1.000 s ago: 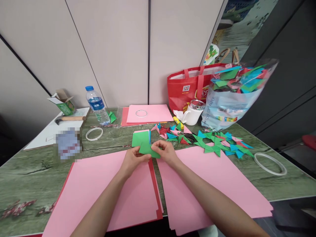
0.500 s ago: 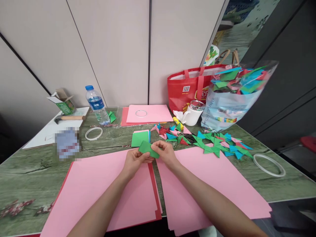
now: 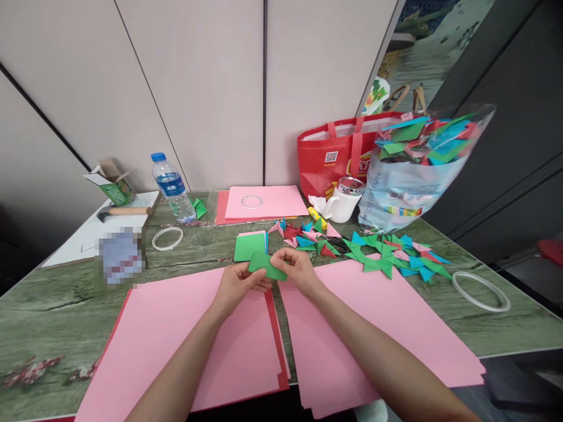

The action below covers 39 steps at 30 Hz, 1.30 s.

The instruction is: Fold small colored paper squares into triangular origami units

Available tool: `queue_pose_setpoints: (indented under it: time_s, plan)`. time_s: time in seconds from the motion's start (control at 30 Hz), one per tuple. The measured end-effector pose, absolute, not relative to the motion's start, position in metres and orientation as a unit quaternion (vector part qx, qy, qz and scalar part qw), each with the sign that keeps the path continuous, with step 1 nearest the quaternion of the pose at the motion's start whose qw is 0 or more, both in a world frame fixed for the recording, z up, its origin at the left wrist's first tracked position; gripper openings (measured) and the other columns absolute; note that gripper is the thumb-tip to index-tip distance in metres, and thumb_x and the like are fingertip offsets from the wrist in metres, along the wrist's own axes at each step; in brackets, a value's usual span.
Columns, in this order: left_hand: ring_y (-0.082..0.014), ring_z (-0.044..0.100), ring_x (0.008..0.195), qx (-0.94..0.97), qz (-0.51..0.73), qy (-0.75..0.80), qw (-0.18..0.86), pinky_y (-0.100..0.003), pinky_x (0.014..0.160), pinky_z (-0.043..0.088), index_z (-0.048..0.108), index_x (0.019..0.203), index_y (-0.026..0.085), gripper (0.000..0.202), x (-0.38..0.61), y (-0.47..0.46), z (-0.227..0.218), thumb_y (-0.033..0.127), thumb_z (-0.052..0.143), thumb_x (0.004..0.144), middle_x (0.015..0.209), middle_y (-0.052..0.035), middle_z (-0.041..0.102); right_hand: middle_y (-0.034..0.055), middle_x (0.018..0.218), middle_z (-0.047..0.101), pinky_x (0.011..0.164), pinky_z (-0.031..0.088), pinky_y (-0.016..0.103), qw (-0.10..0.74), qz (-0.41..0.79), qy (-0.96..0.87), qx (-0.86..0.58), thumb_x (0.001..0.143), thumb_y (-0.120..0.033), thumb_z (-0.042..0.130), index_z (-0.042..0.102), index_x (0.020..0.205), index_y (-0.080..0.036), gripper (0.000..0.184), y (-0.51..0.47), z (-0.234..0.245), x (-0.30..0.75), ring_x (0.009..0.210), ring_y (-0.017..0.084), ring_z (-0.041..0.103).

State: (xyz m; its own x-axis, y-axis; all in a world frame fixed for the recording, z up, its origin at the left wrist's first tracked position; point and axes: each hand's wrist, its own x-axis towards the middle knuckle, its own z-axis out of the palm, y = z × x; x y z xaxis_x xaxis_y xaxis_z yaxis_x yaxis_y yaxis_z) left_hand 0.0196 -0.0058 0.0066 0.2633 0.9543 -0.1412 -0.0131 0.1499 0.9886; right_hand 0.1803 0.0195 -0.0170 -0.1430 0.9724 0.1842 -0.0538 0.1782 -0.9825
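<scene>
Between my two hands I hold a small folded piece of green paper [image 3: 266,266] above the table. My left hand [image 3: 240,285] pinches its left end, thumb on top and fingers underneath. At the other end, my right hand [image 3: 298,271] grips the paper between thumb and fingers. Just behind it lies a small stack of square paper [image 3: 248,247], green on top with pink and blue edges showing. Large pink sheets [image 3: 189,340] lie beneath my left forearm, with red sheets under them. More pink sheets [image 3: 352,316] spread out below my right forearm.
Folded paper pieces [image 3: 308,237] in several colours lie behind my right hand, beside a white mug [image 3: 343,202]. A filled plastic bag [image 3: 404,181] and a red bag [image 3: 316,161] stand at the back. Leftward are a water bottle [image 3: 170,186], a hammer [image 3: 127,211] and a white ring [image 3: 168,238].
The green paper and my right hand have shifted very slightly to the right. Both hands keep their hold, and the other things stay in place.
</scene>
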Motion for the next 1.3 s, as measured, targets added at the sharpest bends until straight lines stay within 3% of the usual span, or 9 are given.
queue_pose_setpoints:
  time_s: [0.47,0.9,0.97,1.03,1.1,1.17,1.23,1.3]
  plan:
    - [-0.0264,0.067,0.068,0.496,0.420,0.467,0.600,-0.040,0.066,0.054,0.067,0.069,0.012,0.027,0.0180,-0.0062,0.0046,0.038,0.069,0.062,0.065,-0.0056,0.071,0.0004,0.065,0.058,0.056,0.040,0.024,0.509,0.491,-0.585,-0.398,0.067,-0.038,0.064,0.058,0.066,-0.015,0.023,0.0190,-0.0135,0.1819,0.059,0.011,0.052]
    - [-0.0249,0.066,0.072,0.517,0.421,0.436,0.604,-0.040,0.072,0.052,0.068,0.071,0.015,0.027,0.0182,-0.0056,0.0018,0.041,0.062,0.068,0.069,-0.0027,0.070,0.0000,0.062,0.057,0.054,0.039,0.024,0.499,0.484,-0.594,-0.404,0.067,-0.040,0.064,0.058,0.066,-0.016,0.024,0.0220,-0.0126,0.1854,0.058,0.012,0.051]
    - [-0.0242,0.065,0.074,0.523,0.413,0.437,0.604,-0.039,0.075,0.051,0.068,0.076,0.014,0.027,0.0184,-0.0055,0.0026,0.039,0.061,0.070,0.072,-0.0034,0.070,0.0001,0.062,0.057,0.054,0.039,0.024,0.493,0.476,-0.602,-0.409,0.068,-0.039,0.063,0.058,0.066,-0.016,0.023,0.0226,-0.0126,0.1865,0.058,0.012,0.051]
    - [-0.0218,0.064,0.079,0.537,0.418,0.432,0.592,-0.038,0.078,0.049,0.065,0.094,0.015,0.032,0.0183,-0.0057,0.0044,0.034,0.063,0.069,0.081,-0.0030,0.070,0.0001,0.062,0.058,0.054,0.039,0.024,0.482,0.459,-0.619,-0.417,0.068,-0.038,0.062,0.058,0.066,-0.016,0.022,0.0229,-0.0125,0.1877,0.058,0.012,0.051]
    - [-0.0186,0.063,0.082,0.555,0.435,0.423,0.568,-0.035,0.079,0.048,0.051,0.118,0.019,0.053,0.0177,-0.0061,0.0064,0.027,0.065,0.068,0.094,-0.0031,0.068,0.0002,0.062,0.058,0.055,0.039,0.024,0.465,0.440,-0.643,-0.421,0.069,-0.036,0.062,0.059,0.065,-0.016,0.020,0.0227,-0.0119,0.1887,0.059,0.012,0.051]
    - [-0.0163,0.062,0.080,0.579,0.435,0.415,0.551,-0.032,0.075,0.049,0.036,0.130,0.023,0.068,0.0167,-0.0064,0.0080,0.023,0.065,0.068,0.109,-0.0062,0.063,0.0004,0.064,0.059,0.056,0.039,0.024,0.443,0.427,-0.670,-0.416,0.070,-0.033,0.061,0.059,0.065,-0.016,0.017,0.0220,-0.0110,0.1892,0.060,0.013,0.051]
    - [-0.0174,0.062,0.084,0.609,0.411,0.406,0.543,-0.030,0.074,0.049,0.041,0.128,0.024,0.062,0.0155,-0.0065,0.0088,0.021,0.063,0.069,0.118,-0.0085,0.058,0.0006,0.065,0.060,0.057,0.039,0.024,0.421,0.419,-0.692,-0.411,0.071,-0.029,0.060,0.060,0.065,-0.016,0.015,0.0215,-0.0102,0.1896,0.060,0.012,0.052]
    - [-0.0208,0.058,0.096,0.637,0.387,0.404,0.531,-0.031,0.081,0.046,0.056,0.115,0.024,0.047,0.0146,-0.0063,0.0093,0.019,0.063,0.068,0.117,-0.0068,0.059,0.0007,0.066,0.061,0.057,0.038,0.024,0.403,0.412,-0.708,-0.408,0.071,-0.027,0.059,0.061,0.066,-0.016,0.013,0.0214,-0.0098,0.1900,0.060,0.013,0.052]
